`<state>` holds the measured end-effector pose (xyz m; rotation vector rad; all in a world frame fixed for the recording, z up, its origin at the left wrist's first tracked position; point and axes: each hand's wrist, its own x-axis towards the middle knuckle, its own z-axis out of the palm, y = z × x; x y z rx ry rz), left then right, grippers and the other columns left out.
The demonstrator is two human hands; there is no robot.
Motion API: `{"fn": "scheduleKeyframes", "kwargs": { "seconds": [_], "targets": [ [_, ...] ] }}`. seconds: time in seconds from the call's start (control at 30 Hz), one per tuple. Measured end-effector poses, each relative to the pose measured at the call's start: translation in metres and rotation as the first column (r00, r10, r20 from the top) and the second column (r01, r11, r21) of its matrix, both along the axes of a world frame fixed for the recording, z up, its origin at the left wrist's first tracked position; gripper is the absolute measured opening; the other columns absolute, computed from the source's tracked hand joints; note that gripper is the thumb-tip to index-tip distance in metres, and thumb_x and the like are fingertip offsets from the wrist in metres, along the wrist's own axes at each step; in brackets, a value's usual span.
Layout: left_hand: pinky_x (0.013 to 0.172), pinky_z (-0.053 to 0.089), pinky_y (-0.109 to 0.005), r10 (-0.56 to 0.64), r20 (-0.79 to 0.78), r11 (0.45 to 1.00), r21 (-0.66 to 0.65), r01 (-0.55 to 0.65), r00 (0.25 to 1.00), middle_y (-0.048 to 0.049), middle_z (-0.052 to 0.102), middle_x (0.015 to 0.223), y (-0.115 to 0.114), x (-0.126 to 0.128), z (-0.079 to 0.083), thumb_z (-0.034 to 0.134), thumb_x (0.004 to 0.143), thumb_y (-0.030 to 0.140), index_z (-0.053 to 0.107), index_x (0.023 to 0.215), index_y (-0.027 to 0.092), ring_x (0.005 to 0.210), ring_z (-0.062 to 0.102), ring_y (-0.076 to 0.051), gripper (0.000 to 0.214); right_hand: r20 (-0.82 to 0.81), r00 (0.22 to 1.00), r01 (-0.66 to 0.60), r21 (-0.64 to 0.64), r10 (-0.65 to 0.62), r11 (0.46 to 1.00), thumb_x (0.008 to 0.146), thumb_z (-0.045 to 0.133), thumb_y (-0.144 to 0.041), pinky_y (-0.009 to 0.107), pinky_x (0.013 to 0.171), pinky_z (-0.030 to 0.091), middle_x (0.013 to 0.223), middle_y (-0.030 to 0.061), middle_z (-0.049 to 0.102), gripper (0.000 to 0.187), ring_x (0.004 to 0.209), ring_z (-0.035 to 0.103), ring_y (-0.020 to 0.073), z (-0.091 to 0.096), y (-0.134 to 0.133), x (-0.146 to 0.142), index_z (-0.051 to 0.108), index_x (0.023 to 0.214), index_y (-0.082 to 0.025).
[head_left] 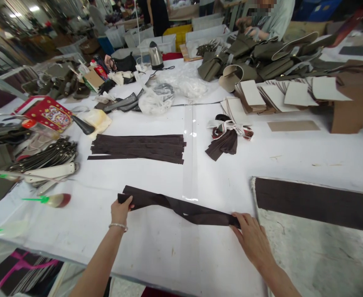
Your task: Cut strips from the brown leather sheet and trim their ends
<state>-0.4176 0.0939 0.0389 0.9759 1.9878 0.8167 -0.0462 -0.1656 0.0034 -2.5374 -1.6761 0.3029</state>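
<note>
A long dark brown strip (150, 199) stretches between my two hands, just above or on the white table; part of it is folded or twisted over toward the right. My left hand (121, 208), with a bracelet at its wrist, pinches the strip's left end. At the right end, my right hand (252, 235) grips it between thumb and fingers. Behind it lies a row of similar dark strips (138, 147), laid side by side. Farther right is a small tied bundle of dark strips (223, 144).
To the right, a pale slab (311, 255) carries a wide dark piece (317, 202). Glue bottles (55, 200), a red box (49, 113) and dark straps (51, 154) are at the left. Stacked cards (252, 97), olive bags (258, 53) and a kettle (155, 55) stand behind. A person works across the table.
</note>
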Motion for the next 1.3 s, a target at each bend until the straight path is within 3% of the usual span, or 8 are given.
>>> {"fn": "scheduleKeyframes", "kwargs": {
  "seconds": [0.33,0.5,0.6,0.7,0.8,1.0,1.17,1.3],
  "targets": [
    [0.052,0.049,-0.032,-0.141,-0.267,0.987,0.041,0.157,0.953,0.001,0.057,0.051,0.033,-0.017,-0.002,0.066,0.062,0.029,0.065,0.074,0.014,0.054,0.057,-0.019,0.018,-0.002,1.0,0.001,-0.004,-0.001,1.0,0.091,0.047,-0.031,0.038,0.077,0.04,0.109,0.0053,0.054,0.028,0.098,0.051,0.0224,-0.002,0.0,0.002,0.05,0.118,-0.025],
    [0.091,0.044,-0.05,-0.254,-0.46,0.936,0.104,0.336,0.851,-0.012,0.065,0.099,0.014,-0.013,0.008,0.06,0.071,0.029,0.06,0.105,0.014,0.098,0.058,-0.03,0.037,0.039,0.999,-0.005,0.007,0.005,1.0,0.09,0.048,-0.031,0.038,0.077,0.039,0.108,0.0059,0.054,0.029,0.097,0.05,0.0227,0.001,0.002,0.0,0.05,0.118,-0.024],
    [0.108,0.028,-0.046,-0.487,-0.544,0.759,0.123,0.639,0.683,-0.0077,0.053,0.13,-0.013,0.024,0.023,0.055,0.078,0.026,0.054,0.12,0.024,0.126,0.041,-0.026,0.041,0.073,0.997,-0.017,0.023,0.016,1.0,0.089,0.048,-0.03,0.039,0.077,0.039,0.109,0.0067,0.054,0.033,0.096,0.05,0.023,0.004,0.003,-0.001,0.049,0.122,-0.023],
    [0.111,0.019,-0.047,-0.784,-0.592,0.243,-0.013,0.97,0.188,-0.0026,0.048,0.138,-0.044,0.075,0.033,0.056,0.079,0.02,0.044,0.13,0.033,0.133,0.033,-0.025,0.054,0.075,0.996,-0.05,0.034,0.047,0.998,0.088,0.05,-0.026,0.037,0.078,0.039,0.11,0.0062,0.054,0.037,0.096,0.05,0.0223,0.007,0.006,0.0,0.048,0.125,-0.026],
    [0.111,0.017,-0.051,-0.831,-0.555,0.018,-0.087,0.996,-0.033,-0.0037,0.048,0.137,-0.063,0.112,0.033,0.068,0.069,0.018,0.048,0.125,0.032,0.132,0.032,-0.028,0.061,0.057,0.995,-0.081,0.023,0.08,0.996,0.087,0.052,-0.022,0.036,0.078,0.038,0.111,0.0043,0.053,0.036,0.096,0.05,0.0214,0.011,0.009,0.0,0.051,0.123,-0.029],
    [0.106,0.024,-0.047,-0.907,-0.404,-0.067,-0.133,0.989,-0.116,-0.0055,0.059,0.108,-0.059,0.123,0.027,0.062,0.071,0.014,0.061,0.079,0.022,0.112,0.047,-0.024,0.011,0.018,0.996,-0.085,-0.005,0.085,0.996,0.086,0.054,-0.022,0.035,0.076,0.037,0.112,0.0034,0.054,0.029,0.097,0.051,0.0212,0.014,0.011,0.005,0.057,0.114,-0.029],
    [0.087,0.04,-0.037,-0.976,-0.181,-0.083,-0.202,0.976,-0.12,0.001,0.06,0.073,-0.041,0.112,0.035,0.052,0.08,0.025,0.057,0.082,0.022,0.077,0.056,-0.017,0.007,-0.035,0.997,-0.072,-0.028,0.071,0.997,0.086,0.056,-0.025,0.036,0.078,0.035,0.112,0.0034,0.055,0.029,0.098,0.05,0.0213,0.013,0.012,0.011,0.056,0.114,-0.029],
    [0.058,0.041,-0.025,-0.99,0.1,-0.122,-0.291,0.949,-0.097,0.0052,0.06,0.063,-0.02,0.09,0.038,0.061,0.071,0.037,0.059,0.087,0.023,0.059,0.054,-0.015,0.021,-0.052,0.997,-0.06,-0.049,0.057,0.997,0.085,0.057,-0.024,0.035,0.077,0.033,0.111,0.0031,0.055,0.029,0.097,0.05,0.0207,0.015,0.014,0.013,0.056,0.113,-0.028]
  ]
}}
